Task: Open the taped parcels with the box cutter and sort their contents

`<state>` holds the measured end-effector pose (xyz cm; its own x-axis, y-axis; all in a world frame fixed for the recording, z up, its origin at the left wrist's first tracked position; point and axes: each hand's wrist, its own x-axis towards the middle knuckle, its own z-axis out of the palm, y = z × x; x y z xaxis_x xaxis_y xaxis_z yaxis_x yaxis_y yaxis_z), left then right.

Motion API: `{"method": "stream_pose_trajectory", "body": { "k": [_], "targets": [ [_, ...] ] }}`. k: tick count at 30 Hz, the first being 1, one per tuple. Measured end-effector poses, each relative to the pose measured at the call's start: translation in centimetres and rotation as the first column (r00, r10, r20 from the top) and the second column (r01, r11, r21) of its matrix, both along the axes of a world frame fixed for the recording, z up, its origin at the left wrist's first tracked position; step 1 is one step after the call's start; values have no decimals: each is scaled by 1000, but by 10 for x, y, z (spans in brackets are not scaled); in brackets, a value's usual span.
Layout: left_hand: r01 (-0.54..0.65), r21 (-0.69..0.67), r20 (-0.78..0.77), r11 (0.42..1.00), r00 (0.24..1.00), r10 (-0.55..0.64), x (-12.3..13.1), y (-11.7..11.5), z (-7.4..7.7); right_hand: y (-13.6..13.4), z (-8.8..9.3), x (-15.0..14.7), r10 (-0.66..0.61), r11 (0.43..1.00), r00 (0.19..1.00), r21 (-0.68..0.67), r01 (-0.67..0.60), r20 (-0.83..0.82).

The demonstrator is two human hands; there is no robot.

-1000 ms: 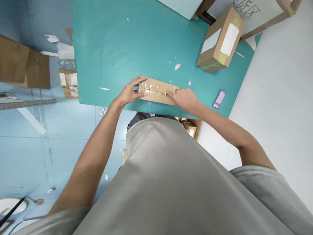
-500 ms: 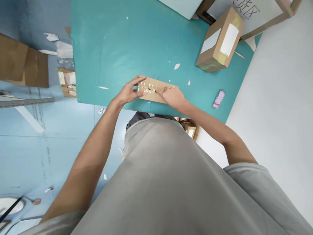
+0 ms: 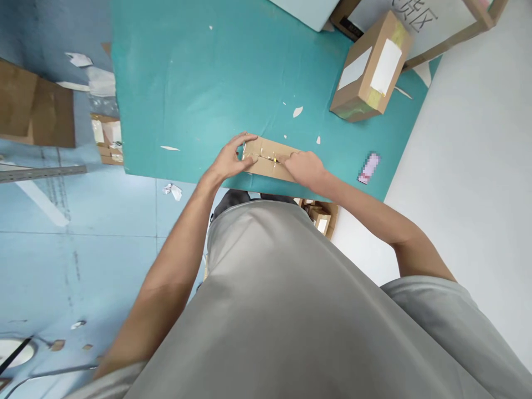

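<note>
A long, narrow cardboard box (image 3: 268, 170) lies near the front edge of the teal table, clear tape along its top seam. My left hand (image 3: 229, 159) grips its left end, thumb on the near side and fingers over the far edge. Over the right part of the box is my right hand (image 3: 306, 168), fingers closed around a small utility knife (image 3: 275, 160). Only the yellow bit and thin tip of the knife show at the seam; the rest is hidden in the hand. A dark gap runs along the seam beside the tip.
A taller taped carton (image 3: 368, 72) with white labels stands at the back right of the teal table (image 3: 187, 100). A blurred pinkish item (image 3: 369, 168) lies at the right. Paper scraps (image 3: 298, 112) are scattered about. Cardboard boxes (image 3: 52, 111) sit beyond the left edge.
My right hand and the knife have moved right along the seam, away from my left hand. The view has shifted slightly; my left hand still holds the box's left end.
</note>
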<state>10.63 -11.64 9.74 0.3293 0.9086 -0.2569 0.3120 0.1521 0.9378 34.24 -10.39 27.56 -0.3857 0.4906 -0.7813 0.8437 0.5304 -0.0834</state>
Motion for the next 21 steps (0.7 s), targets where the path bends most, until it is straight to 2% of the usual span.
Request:
{"method": "stream_pose_trajectory", "body": {
  "k": [3, 6, 9, 12, 17, 21],
  "targets": [
    [-169, 127, -97, 977, 978, 182, 26, -1, -4, -1, -4, 1, -13, 999, 998, 36, 10, 59],
    [-246, 206, -121, 947, 954, 274, 48, -6, -13, -8, -2, 8, -15, 999, 998, 53, 11, 65],
    [-238, 235, -134, 942, 952, 274, 57, -12, -19, -16, 5, 23, -27, 999, 995, 35, 24, 94],
    [-235, 248, -148, 940, 950, 276, 55, -14, -21, -21, 12, 45, -30, 999, 991, 19, 28, 133],
    [-235, 199, -163, 951, 949, 269, 51, -13, -15, -26, 11, 81, -33, 999, 984, -17, 37, 176],
    [-239, 153, -162, 959, 951, 263, 50, -12, -8, -30, 7, 94, -15, 1000, 986, -23, 19, 163]
  ]
}}
